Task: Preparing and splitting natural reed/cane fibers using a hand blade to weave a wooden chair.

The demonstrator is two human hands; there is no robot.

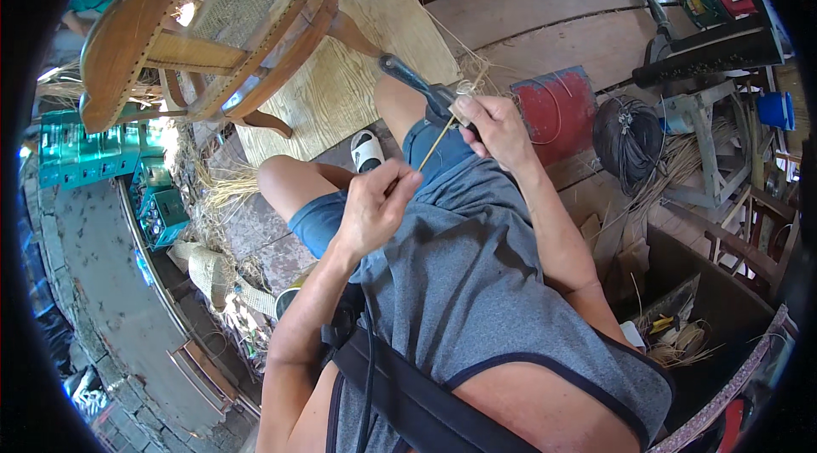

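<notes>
Workshop: wooden chair (200, 57), loose strands (231, 188).

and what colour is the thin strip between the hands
The strip is yellowish tan, clearest in the head view.

The lower end of the thin strand (436, 148) is hidden inside the left of the hands (376, 206), whose outline is slightly blurred. The right hand (498, 134) covers part of the dark-handled tool (404, 73), so exactly where the strand meets it cannot be told. The wooden chair (128, 36) is cut off at the upper edge. The contents of the lower teal crate (172, 208) are too small to tell.
</notes>
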